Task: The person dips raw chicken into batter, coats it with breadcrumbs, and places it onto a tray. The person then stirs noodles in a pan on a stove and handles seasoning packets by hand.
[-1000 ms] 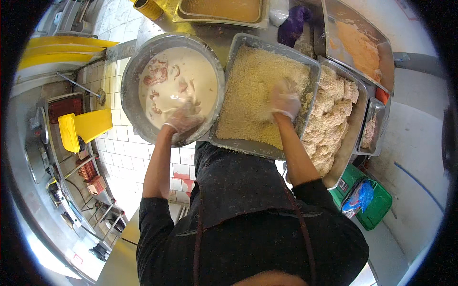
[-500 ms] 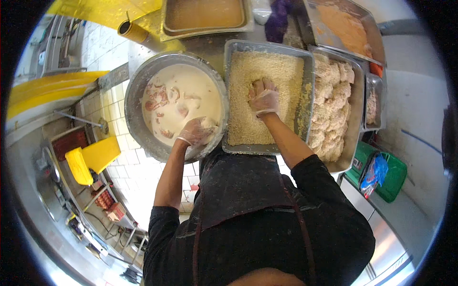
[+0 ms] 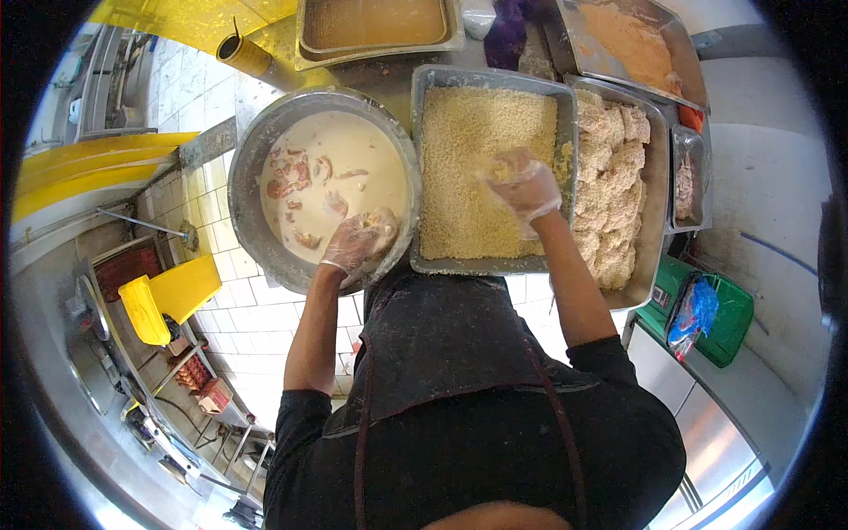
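A round metal basin (image 3: 252, 243) of pale, milky batter (image 3: 309, 141) stands at the left, with several raw meat pieces (image 3: 293, 172) showing in it. At its near right side my left hand (image 3: 352, 243), in a clear plastic glove, is closed around a batter-coated piece of meat (image 3: 382, 223). Beside the basin is a grey rectangular tray (image 3: 495, 74) of coarse breadcrumbs (image 3: 464, 124). Above the crumbs is my gloved right hand (image 3: 527, 185), its fingers curled and partly blurred. What lies inside them is hard to make out; some crumbs show at the fingers.
Right of the crumbs, a metal pan (image 3: 655, 212) holds several breaded pieces (image 3: 609, 185). Behind it is a pan of orange powder (image 3: 627, 44). A small metal container (image 3: 689, 181) is at far right, a shallow tray (image 3: 375, 26) at the back, and a green bin (image 3: 729, 327) lower right.
My right hand has risen off the breadcrumbs, where it was pressed flat, and moved right and nearer with its fingers curled. The left hand stays in the basin, nearly in place.
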Motion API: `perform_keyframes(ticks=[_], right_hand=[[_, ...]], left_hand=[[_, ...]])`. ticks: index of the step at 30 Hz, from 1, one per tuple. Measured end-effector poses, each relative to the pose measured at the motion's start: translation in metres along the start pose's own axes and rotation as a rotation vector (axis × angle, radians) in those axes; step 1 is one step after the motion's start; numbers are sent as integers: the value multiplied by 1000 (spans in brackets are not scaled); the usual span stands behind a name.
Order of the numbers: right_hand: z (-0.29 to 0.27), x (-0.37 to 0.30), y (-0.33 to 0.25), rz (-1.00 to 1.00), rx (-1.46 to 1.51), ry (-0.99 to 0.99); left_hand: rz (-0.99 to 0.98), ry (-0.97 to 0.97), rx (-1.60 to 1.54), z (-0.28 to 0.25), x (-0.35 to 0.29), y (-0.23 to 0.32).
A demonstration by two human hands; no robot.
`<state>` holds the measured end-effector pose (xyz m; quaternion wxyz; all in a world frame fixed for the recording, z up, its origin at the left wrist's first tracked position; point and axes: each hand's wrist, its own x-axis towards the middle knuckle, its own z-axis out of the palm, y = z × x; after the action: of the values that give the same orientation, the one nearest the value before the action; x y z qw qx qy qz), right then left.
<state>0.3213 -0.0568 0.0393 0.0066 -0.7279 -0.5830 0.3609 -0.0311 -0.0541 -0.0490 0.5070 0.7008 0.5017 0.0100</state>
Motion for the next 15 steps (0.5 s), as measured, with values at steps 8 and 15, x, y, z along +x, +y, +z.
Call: perform_keyframes(ticks=[8, 15], right_hand=[[83, -10, 82, 306, -159, 55], [109, 12, 20, 267, 1747, -374]], left_hand=[[161, 107, -191, 4, -11, 38], [-297, 75, -740, 2, -11, 55]])
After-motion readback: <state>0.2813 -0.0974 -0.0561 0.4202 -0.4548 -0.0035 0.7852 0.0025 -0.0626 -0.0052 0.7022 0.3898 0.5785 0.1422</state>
